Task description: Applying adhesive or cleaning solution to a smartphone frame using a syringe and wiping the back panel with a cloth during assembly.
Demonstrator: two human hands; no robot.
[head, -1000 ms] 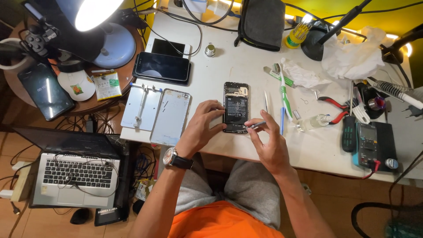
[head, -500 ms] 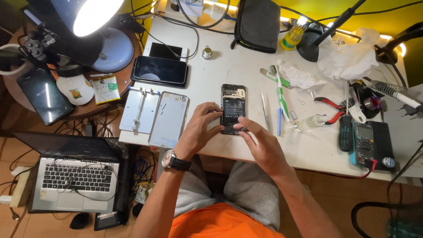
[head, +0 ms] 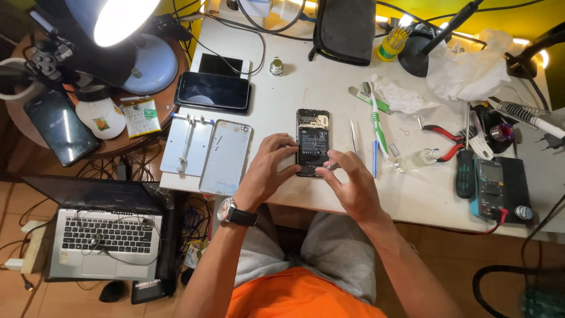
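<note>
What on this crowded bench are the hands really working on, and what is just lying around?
In use:
- opened phone, back off
- left hand steadying it
- right hand at its lower edge

Lying about:
- two phones, screens dark
- silver back cover
- toothbrush
- red pliers
- multimeter
- laptop
</note>
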